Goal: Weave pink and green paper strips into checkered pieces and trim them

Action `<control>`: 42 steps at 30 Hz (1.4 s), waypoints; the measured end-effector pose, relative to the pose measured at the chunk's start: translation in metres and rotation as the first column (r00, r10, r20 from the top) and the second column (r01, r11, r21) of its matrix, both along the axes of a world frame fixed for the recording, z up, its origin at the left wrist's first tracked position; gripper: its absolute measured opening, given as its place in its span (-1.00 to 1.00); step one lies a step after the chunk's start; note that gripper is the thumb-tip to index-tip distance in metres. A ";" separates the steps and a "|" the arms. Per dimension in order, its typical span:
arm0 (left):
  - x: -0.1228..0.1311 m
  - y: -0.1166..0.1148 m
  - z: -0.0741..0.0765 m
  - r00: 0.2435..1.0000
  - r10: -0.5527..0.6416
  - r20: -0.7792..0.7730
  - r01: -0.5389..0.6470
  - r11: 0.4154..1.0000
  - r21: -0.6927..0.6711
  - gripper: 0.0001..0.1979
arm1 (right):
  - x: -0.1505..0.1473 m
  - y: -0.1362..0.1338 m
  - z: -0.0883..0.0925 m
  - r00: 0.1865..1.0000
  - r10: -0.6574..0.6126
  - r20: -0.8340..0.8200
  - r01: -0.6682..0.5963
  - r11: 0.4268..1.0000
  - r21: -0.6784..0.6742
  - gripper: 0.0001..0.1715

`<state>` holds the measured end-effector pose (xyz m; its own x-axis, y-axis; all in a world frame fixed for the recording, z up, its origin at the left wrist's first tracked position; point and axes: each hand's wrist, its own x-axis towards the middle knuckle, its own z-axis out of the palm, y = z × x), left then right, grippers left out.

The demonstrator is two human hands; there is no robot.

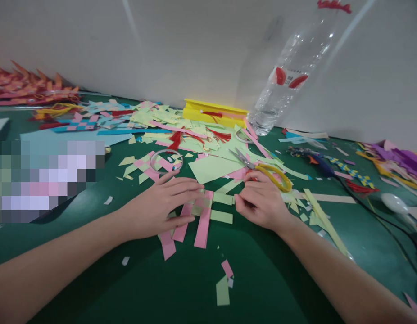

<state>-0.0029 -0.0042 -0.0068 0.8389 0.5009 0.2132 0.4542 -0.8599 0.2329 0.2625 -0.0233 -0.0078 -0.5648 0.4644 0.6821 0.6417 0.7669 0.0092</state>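
My left hand [168, 202] lies over a small weave of pink paper strips [205, 220] and pale green paper strips [222, 217], its fingers stretched out and partly hiding the crossings. Just right of it, my right hand [262, 200] is closed, its fingertips at the end of the upper green strip [224, 198]. Behind the right hand lie scissors [271, 175] with yellow handles, blades pointing up and left. A finished-looking pink and green woven piece [149, 165] sits beyond my left hand, with a clear tape roll [166, 162] over its edge.
Paper scraps [157, 114], red tassels [176, 140] and a yellow folded holder [215, 114] are heaped along the wall. A clear plastic bottle [289, 81] stands tilted at the back. On the right are a dark cable [364, 202] and a white plastic spoon [394, 203].
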 end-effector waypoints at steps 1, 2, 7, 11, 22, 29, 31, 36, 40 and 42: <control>0.001 0.000 0.001 1.000 -0.018 -0.007 0.018 1.000 -0.004 -0.55 | 0.000 0.000 0.000 1.000 0.000 0.000 0.000 1.000 -0.003 -0.61; 0.001 -0.001 0.003 0.999 -0.034 -0.015 0.034 0.999 -0.008 -0.55 | 0.000 0.000 0.000 1.000 0.000 0.000 0.000 1.000 -0.005 -0.61; 0.002 -0.001 0.003 1.000 -0.024 -0.018 0.024 1.000 0.002 -0.63 | 0.000 0.001 0.000 1.000 -0.010 0.007 0.010 1.000 -0.009 -0.61; -0.002 0.001 0.000 0.995 0.095 0.016 -0.096 0.994 0.054 -0.68 | 0.001 0.001 -0.001 1.000 -0.018 0.014 0.018 1.000 -0.007 -0.61; -0.029 0.032 -0.006 0.893 0.447 0.043 -0.442 0.856 0.270 -0.74 | 0.001 0.000 -0.003 0.999 -0.003 0.032 0.003 1.000 -0.025 -0.60; -0.034 0.033 -0.008 0.897 0.435 0.078 -0.437 0.846 0.305 -0.79 | 0.001 0.002 -0.004 0.999 0.003 0.035 -0.002 1.000 -0.026 -0.60; -0.033 0.032 -0.007 0.896 0.433 0.101 -0.442 0.839 0.319 -0.78 | 0.001 0.001 -0.003 0.999 -0.002 0.034 0.002 1.000 -0.019 -0.62; -0.017 0.016 0.005 0.886 0.413 0.212 -0.461 0.835 0.299 -0.82 | -0.018 -0.016 0.011 0.984 -0.024 -0.175 0.012 0.998 -0.068 -0.75; 0.003 -0.007 0.013 0.889 0.269 0.370 -0.373 0.894 0.247 -0.86 | -0.041 -0.039 0.019 0.967 0.002 -0.256 -0.069 0.964 -0.256 -0.73; 0.010 -0.014 0.013 0.892 0.227 0.392 -0.323 0.926 0.198 -0.88 | -0.047 -0.045 0.016 0.971 0.003 -0.237 -0.084 0.940 -0.331 -0.62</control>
<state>0.0066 -0.0186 0.0060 0.5187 0.5892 0.6196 0.6084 -0.7635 0.2167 0.2151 -0.0684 0.0087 -0.4364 0.6678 0.6030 0.5608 0.7259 -0.3981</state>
